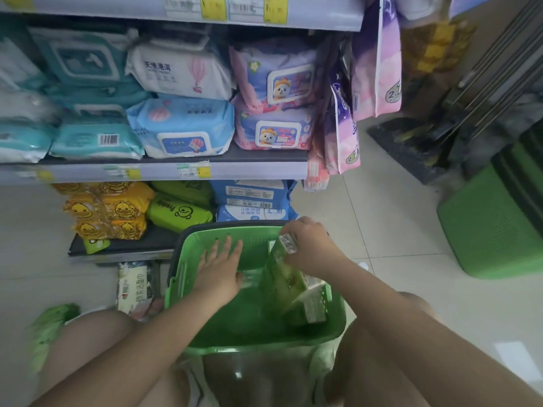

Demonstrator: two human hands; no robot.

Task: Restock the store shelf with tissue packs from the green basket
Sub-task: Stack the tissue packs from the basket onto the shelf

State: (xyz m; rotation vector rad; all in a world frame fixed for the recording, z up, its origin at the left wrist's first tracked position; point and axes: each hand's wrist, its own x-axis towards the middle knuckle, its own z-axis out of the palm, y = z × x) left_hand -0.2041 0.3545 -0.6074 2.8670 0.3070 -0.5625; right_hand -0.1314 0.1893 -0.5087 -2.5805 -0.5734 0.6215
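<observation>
A green basket (188, 271) stands on the floor between my knees, in front of the shelf. My right hand (308, 248) is shut on the top end of a long green tissue pack (282, 283), which leans tilted inside the basket's right side. My left hand (219, 267) is spread flat over the basket's inside, fingers apart, holding nothing. The bottom shelf (147, 245) holds yellow duck-print packs (105, 212), green packs (176, 211) and blue-white packs (252, 201).
The upper shelf (164, 168) is filled with wet-wipe packs in teal, white, blue and pink. Purple-pink bags (343, 133) hang at the shelf's right end. A loose pack (135, 286) lies on the floor at left. Another green basket (493, 227) stands at right.
</observation>
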